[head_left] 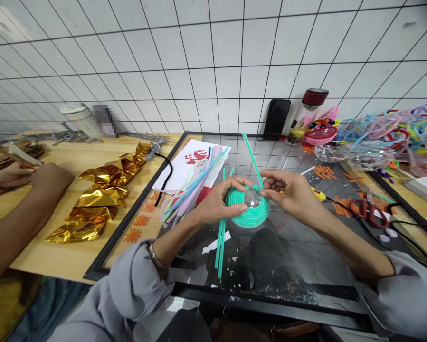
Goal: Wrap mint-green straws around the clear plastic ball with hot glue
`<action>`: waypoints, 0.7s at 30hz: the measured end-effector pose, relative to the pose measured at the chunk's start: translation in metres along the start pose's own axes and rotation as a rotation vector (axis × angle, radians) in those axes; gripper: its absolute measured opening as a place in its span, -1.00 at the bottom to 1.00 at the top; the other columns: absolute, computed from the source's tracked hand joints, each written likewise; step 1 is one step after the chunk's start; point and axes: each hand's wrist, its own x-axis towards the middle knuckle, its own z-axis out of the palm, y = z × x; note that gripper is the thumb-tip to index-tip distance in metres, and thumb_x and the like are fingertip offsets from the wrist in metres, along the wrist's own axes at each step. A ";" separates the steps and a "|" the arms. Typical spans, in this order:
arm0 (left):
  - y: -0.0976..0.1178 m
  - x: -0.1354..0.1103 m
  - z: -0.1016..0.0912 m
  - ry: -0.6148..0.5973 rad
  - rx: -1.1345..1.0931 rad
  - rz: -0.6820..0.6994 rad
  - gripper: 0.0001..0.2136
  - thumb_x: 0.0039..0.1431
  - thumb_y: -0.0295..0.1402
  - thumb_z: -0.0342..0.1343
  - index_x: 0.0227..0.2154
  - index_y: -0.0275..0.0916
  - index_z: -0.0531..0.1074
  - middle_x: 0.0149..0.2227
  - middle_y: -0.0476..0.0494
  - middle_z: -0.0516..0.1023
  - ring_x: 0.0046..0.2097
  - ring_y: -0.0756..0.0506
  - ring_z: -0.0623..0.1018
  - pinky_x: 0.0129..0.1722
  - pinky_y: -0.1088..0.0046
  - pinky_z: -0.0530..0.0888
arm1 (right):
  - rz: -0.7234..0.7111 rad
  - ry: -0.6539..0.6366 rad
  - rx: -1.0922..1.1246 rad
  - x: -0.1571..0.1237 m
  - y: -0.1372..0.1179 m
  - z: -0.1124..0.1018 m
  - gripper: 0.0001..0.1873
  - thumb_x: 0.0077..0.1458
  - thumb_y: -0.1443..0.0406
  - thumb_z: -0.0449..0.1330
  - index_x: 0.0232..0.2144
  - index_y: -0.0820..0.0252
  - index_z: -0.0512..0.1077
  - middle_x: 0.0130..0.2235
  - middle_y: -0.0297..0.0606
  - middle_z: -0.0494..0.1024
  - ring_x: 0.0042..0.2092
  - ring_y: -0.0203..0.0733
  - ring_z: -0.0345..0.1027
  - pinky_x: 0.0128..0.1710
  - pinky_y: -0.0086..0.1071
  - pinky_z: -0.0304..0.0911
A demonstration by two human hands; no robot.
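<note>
A transparent dome or ball [251, 198] shows through the middle of coiled mint-green chenille stems [249, 219], which ring it in close rows. My left hand [224, 197] grips this coiled piece from the left, thumb and fingers bent around its edge. At its upper right, my right hand [286, 189] pinches a green chenille stem [251, 154] whose free end sticks up and away to the left. Several loose green stems [220, 249] lie on the dark tabletop, partly beneath my left hand and the coil.
A bundle of pastel stems [195, 175] lies on white paper [174, 166] to the left. Red-handled scissors [370, 211], cables and a stem heap [394, 137] are at right. A phone [276, 118] and bottle [306, 116] stand behind. A co-worker's hands [49, 180] are beside gold foil [99, 202].
</note>
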 end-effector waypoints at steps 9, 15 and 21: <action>0.001 -0.001 0.002 0.046 0.003 -0.036 -0.68 0.04 -0.19 0.37 -0.21 -0.17 0.42 0.03 -0.19 0.50 0.10 -0.19 0.48 0.09 0.19 0.39 | -0.193 -0.048 -0.188 -0.001 -0.005 -0.001 -0.76 0.17 0.33 0.18 -0.23 0.11 0.66 -0.38 -0.21 0.61 -0.33 -0.15 0.47 -0.33 -0.30 0.31; 0.002 -0.002 0.002 0.038 -0.044 -0.069 -0.68 0.04 -0.24 0.37 -0.20 -0.18 0.42 0.03 -0.19 0.50 0.09 -0.18 0.49 0.05 0.26 0.38 | -0.198 -0.051 -0.193 -0.002 -0.001 0.001 -0.74 0.20 0.34 0.15 -0.22 0.13 0.66 -0.37 -0.20 0.58 -0.32 -0.15 0.47 -0.32 -0.28 0.31; 0.000 0.000 0.001 0.028 -0.031 -0.029 -0.70 0.05 -0.26 0.37 -0.20 -0.17 0.43 0.02 -0.17 0.48 0.10 -0.18 0.47 0.08 0.23 0.37 | -0.212 -0.052 -0.205 -0.002 -0.004 0.001 -0.71 0.19 0.40 0.14 -0.15 0.12 0.63 -0.33 -0.21 0.61 -0.29 -0.16 0.48 -0.29 -0.30 0.31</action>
